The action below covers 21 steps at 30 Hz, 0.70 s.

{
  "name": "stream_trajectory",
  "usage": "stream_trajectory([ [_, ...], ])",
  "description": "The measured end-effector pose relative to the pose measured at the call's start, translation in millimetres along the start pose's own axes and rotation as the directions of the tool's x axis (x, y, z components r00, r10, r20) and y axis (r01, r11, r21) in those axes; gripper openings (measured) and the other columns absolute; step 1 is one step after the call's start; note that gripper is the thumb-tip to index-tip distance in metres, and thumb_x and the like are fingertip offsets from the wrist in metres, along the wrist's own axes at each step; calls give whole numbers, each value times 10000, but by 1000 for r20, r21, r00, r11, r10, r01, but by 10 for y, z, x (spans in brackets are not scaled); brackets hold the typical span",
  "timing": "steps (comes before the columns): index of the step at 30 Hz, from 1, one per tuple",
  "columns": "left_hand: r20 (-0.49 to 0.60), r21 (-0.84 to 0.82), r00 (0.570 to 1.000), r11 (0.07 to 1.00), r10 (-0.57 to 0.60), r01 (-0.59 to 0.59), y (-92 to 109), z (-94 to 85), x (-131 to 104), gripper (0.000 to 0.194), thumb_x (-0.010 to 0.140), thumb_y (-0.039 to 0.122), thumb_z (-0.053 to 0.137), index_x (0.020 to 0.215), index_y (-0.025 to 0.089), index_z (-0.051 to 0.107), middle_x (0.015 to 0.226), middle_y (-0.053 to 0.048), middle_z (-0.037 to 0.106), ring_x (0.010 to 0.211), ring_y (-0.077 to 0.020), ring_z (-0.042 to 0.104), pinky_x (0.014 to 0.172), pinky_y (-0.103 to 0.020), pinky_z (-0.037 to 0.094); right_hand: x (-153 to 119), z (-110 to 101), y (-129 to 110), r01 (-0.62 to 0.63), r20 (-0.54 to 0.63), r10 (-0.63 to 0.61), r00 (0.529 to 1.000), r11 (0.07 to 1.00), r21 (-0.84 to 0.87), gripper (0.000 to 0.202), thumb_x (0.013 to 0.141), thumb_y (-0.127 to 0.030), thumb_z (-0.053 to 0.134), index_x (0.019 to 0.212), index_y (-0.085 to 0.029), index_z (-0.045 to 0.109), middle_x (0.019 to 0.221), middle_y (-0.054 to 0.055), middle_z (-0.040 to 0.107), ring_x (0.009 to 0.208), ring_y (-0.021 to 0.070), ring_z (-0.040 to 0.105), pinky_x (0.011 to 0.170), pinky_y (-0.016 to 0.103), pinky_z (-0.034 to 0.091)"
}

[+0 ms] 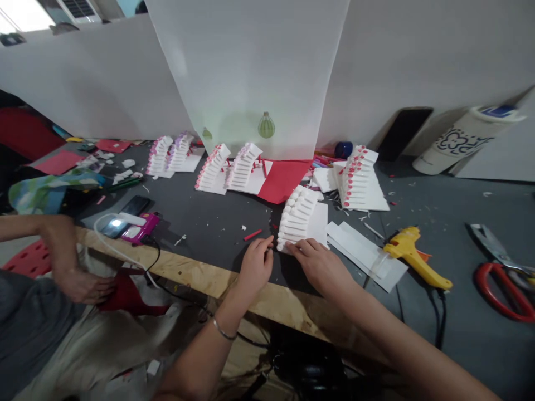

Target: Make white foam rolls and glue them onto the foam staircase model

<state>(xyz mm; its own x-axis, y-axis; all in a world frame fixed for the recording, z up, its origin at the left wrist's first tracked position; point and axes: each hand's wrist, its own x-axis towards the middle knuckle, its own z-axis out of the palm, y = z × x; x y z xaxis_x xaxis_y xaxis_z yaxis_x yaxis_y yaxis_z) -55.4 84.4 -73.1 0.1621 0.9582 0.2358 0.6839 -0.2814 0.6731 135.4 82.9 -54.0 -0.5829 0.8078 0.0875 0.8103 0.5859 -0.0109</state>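
Observation:
A small white model staircase (297, 214), built of curved, stacked steps with round ends on a white card base, stands near the table's front edge. My right hand (313, 259) is at its near edge, fingers pressed against the lowest steps and base. Just to the left of the model, my left hand (258, 260) has its fingers curled together. Whether anything tiny is between those fingertips cannot be made out. A thin red stick (252, 235) lies on the dark table above my left hand.
Similar staircases with pink ends (213, 167) stand behind. At right lie white strips (355, 248), a yellow glue gun (412, 253) and red-handled scissors (504, 289). A tumbler (460, 139) leans beside a phone (403, 133). Another person's hand (86, 284) holds red material at left.

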Motion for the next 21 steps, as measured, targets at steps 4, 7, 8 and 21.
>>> stream_trajectory([
  [4,-9,-173,996,981,-92,89,-36,-23,31,373,885,152,430,1223,174,585,1080,-111,678,1007,-199,634,929,-373,500,-25,16,5,20,-24,-20,1000,1000,-11,483,845,-55,459,1311,-172,513,1038,114,607,962,242,534,799,350,484],
  [7,9,-316,989,937,-151,146,-43,-29,105,366,922,268,435,1251,183,569,1215,-128,644,1103,-218,615,980,-396,475,-42,28,17,26,-34,-26,999,1000,-4,490,848,-45,447,1323,-152,500,1058,114,607,981,242,526,819,357,487],
  [8,25,-373,985,913,-169,166,-39,-27,137,394,930,314,435,1286,182,543,1278,-135,611,1157,-225,590,1008,-404,456,-44,31,20,24,-35,-24,999,1000,1,485,851,-42,441,1320,-148,503,1068,114,606,987,240,523,825,354,486],
  [21,130,-634,971,736,-199,236,68,76,223,584,930,550,383,1375,178,455,1462,-150,437,1324,-230,453,1080,-389,396,3,-1,125,-4,-169,33,985,986,164,323,901,-79,445,1169,-159,608,975,88,663,905,202,582,783,301,475],
])
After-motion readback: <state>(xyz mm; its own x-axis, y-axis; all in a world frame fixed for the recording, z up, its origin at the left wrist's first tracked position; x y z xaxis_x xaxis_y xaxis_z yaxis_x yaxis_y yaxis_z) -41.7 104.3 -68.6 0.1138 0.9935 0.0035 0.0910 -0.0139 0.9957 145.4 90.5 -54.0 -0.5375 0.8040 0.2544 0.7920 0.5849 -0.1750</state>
